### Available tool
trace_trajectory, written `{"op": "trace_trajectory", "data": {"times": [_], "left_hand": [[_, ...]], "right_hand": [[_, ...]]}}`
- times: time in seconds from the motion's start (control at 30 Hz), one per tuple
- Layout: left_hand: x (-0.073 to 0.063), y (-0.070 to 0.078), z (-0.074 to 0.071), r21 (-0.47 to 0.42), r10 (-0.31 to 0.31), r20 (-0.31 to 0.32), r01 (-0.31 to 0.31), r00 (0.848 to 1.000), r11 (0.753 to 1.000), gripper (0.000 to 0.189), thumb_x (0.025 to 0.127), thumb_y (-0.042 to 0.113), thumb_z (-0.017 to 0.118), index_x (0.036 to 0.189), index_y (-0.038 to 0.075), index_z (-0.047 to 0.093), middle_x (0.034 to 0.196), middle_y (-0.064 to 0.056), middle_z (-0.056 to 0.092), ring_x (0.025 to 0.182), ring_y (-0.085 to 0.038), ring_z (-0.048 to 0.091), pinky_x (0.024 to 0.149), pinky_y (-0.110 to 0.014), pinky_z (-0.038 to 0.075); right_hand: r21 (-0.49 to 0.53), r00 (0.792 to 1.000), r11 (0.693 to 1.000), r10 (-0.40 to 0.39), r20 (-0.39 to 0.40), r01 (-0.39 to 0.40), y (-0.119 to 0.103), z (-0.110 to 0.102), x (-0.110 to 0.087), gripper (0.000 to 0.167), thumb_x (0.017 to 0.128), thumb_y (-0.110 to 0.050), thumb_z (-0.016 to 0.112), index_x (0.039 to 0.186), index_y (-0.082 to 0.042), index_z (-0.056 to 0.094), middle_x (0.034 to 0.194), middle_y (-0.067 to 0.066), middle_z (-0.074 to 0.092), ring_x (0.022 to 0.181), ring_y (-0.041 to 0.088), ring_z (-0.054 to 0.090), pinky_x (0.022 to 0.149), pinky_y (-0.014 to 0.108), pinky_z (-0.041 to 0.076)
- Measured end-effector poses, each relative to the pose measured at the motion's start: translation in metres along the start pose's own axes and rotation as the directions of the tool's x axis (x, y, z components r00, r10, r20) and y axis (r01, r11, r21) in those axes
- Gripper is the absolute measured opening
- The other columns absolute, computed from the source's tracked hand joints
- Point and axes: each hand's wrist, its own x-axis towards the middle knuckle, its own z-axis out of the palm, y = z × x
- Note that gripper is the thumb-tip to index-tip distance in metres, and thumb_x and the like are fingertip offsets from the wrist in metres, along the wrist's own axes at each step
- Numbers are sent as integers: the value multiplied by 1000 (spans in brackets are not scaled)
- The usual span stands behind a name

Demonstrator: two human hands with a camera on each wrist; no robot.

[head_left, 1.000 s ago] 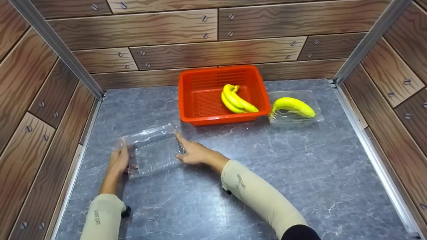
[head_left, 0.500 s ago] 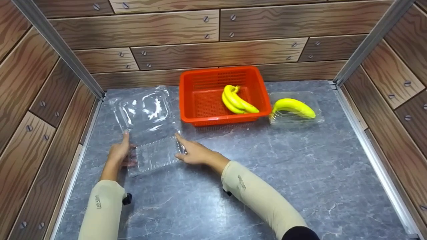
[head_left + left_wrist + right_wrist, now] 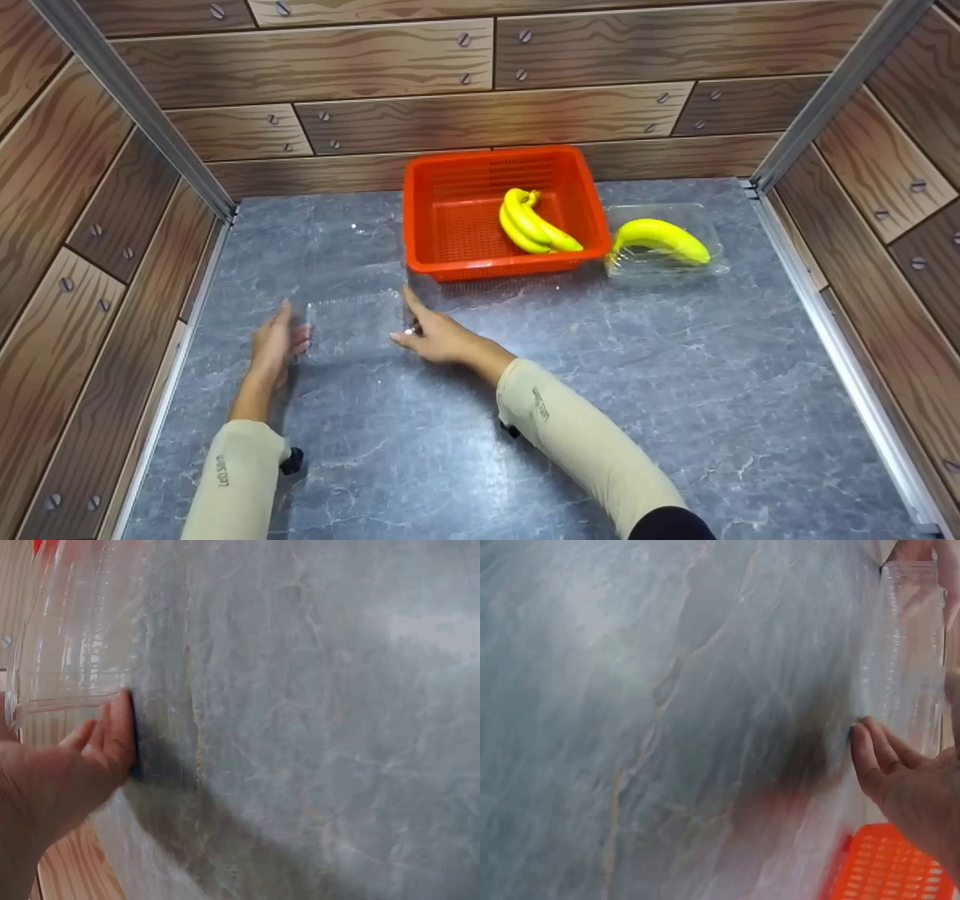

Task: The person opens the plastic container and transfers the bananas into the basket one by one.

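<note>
A clear plastic clamshell box lies opened out on the grey marbled surface, its see-through lid hard to make out behind the tray. My left hand is at the tray's left side; in the left wrist view its fingertips touch the clear wall. On the opposite side, my right hand has fingers and thumb spread along the edge. Extended fingers touch the low side of the box in the right wrist view. Nothing visible lies inside the box.
Behind and right of the box stands a red plastic basket holding a bunch of bananas. Beside it, another clear container holds a single banana. Wood-patterned walls enclose the surface on three sides.
The box's lid has swung back away from me and now lies low and nearly invisible. Both hands stay at the tray's sides, and the tray has shifted slightly away from me.
</note>
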Motion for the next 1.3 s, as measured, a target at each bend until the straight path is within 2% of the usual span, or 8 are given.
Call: {"op": "trace_trajectory", "data": {"times": [0.13,0.3,0.43,0.67,0.83,0.97,1.13,1.3], "left_hand": [[-1,-2,1,-96,37,107,-27,994,995,79,114,56,22,168,-2,15,135,-2,64,123,-9,60,97,-19,53],[2,-6,6,-141,78,118,-61,990,988,83,113,58,12,169,-3,13,178,-20,19,163,-28,21,121,-33,35],[9,-10,10,-117,125,9,-123,992,985,88,111,60,8,165,-6,28,177,-22,25,167,-34,23,137,-41,23],[25,-13,19,-78,170,-132,-181,977,980,94,110,63,2,160,-6,41,171,-23,39,164,-37,30,138,-44,20],[33,-9,21,-77,161,-126,-171,979,982,96,108,64,-4,163,-2,39,172,-21,38,165,-36,28,138,-45,20],[36,-3,21,-116,129,-103,-140,986,983,98,105,67,-8,165,4,37,174,-15,36,167,-31,24,139,-43,17],[38,0,22,-112,117,-128,-131,985,985,98,106,66,-9,164,5,41,173,-14,39,166,-30,28,138,-43,19],[41,0,22,-205,128,-149,-157,980,966,95,107,63,-9,166,4,35,172,-17,40,164,-31,31,138,-42,19]], "right_hand": [[52,1000,999,13,13,-13,5,-2,3,108,102,-52,69,173,-28,-8,159,14,58,141,25,62,124,46,46],[55,999,998,41,-24,-39,7,1,8,108,100,-55,70,173,-33,-6,154,12,61,133,22,64,120,44,49],[50,997,998,37,-66,-34,5,4,15,105,100,-54,70,173,-33,-2,147,13,62,123,25,66,113,44,54],[-1,988,997,70,-138,-71,9,4,27,95,102,-55,63,174,-30,6,169,20,43,156,40,43,130,55,37],[-7,983,998,62,-174,-64,19,7,41,88,104,-56,57,174,-25,12,143,13,65,149,32,51,127,49,41],[3,975,999,44,-217,-45,33,12,53,83,105,-55,56,173,-28,17,118,3,65,123,23,61,117,43,49],[91,978,994,78,-193,-61,27,7,47,80,106,-51,57,172,-27,19,118,5,66,113,19,62,110,39,52],[212,983,974,117,-144,-85,15,-1,33,80,108,-49,58,173,-28,16,123,9,72,103,22,69,92,36,60]]}}
